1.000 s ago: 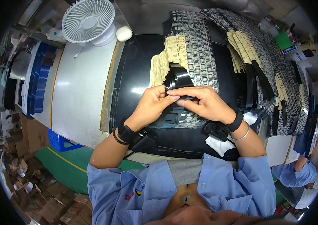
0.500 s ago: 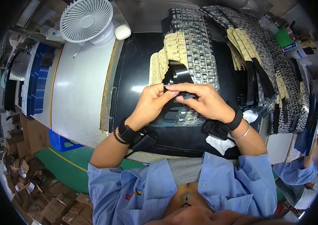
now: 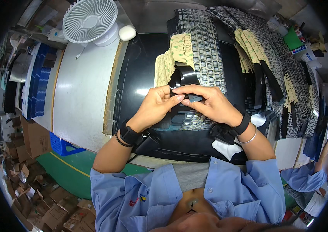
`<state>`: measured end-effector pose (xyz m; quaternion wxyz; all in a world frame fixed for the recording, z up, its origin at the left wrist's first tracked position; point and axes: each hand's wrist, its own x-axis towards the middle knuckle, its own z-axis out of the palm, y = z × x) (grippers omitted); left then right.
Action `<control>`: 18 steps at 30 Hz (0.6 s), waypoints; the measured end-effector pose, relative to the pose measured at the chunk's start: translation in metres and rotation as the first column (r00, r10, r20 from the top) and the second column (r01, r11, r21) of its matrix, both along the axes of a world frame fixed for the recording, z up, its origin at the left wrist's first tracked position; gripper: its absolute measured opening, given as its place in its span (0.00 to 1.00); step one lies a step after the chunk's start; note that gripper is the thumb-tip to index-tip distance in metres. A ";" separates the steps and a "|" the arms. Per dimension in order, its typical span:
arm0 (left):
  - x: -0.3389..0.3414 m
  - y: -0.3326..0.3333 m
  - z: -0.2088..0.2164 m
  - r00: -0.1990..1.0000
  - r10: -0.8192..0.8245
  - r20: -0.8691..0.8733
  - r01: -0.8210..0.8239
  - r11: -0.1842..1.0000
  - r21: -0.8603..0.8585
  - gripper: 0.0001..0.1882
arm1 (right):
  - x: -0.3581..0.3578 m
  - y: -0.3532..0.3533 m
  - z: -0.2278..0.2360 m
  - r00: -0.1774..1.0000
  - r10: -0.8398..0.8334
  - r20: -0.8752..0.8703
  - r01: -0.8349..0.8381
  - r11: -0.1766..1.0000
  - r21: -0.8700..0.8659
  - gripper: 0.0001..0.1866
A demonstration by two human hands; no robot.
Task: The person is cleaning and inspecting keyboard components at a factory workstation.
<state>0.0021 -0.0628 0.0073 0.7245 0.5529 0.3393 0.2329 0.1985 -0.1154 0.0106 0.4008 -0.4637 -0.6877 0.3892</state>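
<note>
My left hand (image 3: 154,104) and my right hand (image 3: 212,104) meet over the black work surface, thumbs and fingers closed on a glossy black film strip (image 3: 188,73). The strip curls up beyond my fingertips; the part inside my grip is mostly hidden. My right index finger reaches across toward my left fingers, and the thumb tips nearly touch. Just beyond lie fanned strips with pale yellow backing (image 3: 181,44), on a stack of sheets patterned in black and silver (image 3: 208,58). Nearer me, the lower ends of the stack (image 3: 189,120) show beneath my hands.
A white fan (image 3: 90,21) and a white rounded object (image 3: 127,33) stand at the back left. More patterned sheets (image 3: 288,69) with black-ended strips cover the right side. A white cloth-like piece (image 3: 226,150) lies by my right wrist. Another person (image 3: 307,176) is at the far right.
My hands stay in nearly the same place. My right thumb has shifted slightly toward the left thumb, and the black strip has turned a little.
</note>
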 end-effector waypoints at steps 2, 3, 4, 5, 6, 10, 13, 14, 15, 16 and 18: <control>-0.001 0.000 -0.002 1.000 0.005 -0.025 -0.005 1.000 0.022 0.10 | 0.000 -0.002 0.012 0.999 0.051 -0.004 -0.051 0.991 -0.127 0.22; -0.002 -0.001 -0.002 0.998 0.013 -0.062 -0.011 0.999 0.039 0.10 | 0.000 -0.001 0.017 0.999 0.051 -0.005 -0.052 0.990 -0.128 0.22; -0.004 -0.001 -0.003 0.995 0.022 -0.098 -0.017 0.998 0.055 0.09 | -0.001 -0.001 0.023 0.998 0.057 0.039 -0.050 0.986 -0.161 0.22; -0.004 0.000 -0.002 0.995 0.020 -0.097 -0.015 0.998 0.055 0.09 | -0.001 -0.001 0.027 0.995 0.060 0.085 -0.043 0.980 -0.194 0.22; -0.004 0.001 -0.001 0.991 0.012 -0.134 -0.007 0.999 0.035 0.09 | -0.001 -0.001 0.026 0.995 0.059 0.086 -0.041 0.980 -0.194 0.22; -0.002 0.002 0.000 0.992 0.007 -0.129 -0.001 0.999 0.046 0.08 | 0.002 -0.001 0.009 0.997 0.062 0.041 -0.056 0.990 -0.126 0.27; -0.002 0.003 0.002 0.999 -0.040 -0.006 0.040 0.999 0.020 0.09 | 0.003 0.001 0.012 0.997 0.072 -0.033 -0.077 0.984 -0.161 0.28; -0.002 0.002 0.001 0.999 -0.040 -0.007 0.040 0.999 0.020 0.09 | 0.003 0.001 0.015 0.995 0.080 -0.065 -0.092 0.972 -0.216 0.28; -0.001 0.001 -0.001 1.000 -0.023 0.017 0.022 0.999 0.033 0.09 | 0.004 0.001 0.013 0.995 0.080 -0.066 -0.092 0.972 -0.216 0.28; 0.000 0.001 -0.002 0.999 -0.006 0.041 0.004 0.999 0.046 0.09 | 0.005 0.002 0.010 0.995 0.091 -0.047 -0.098 0.982 -0.160 0.23; 0.000 0.000 0.002 1.000 -0.004 -0.002 0.004 0.998 0.055 0.10 | 0.005 0.002 0.008 0.995 0.099 -0.028 -0.101 0.989 -0.104 0.19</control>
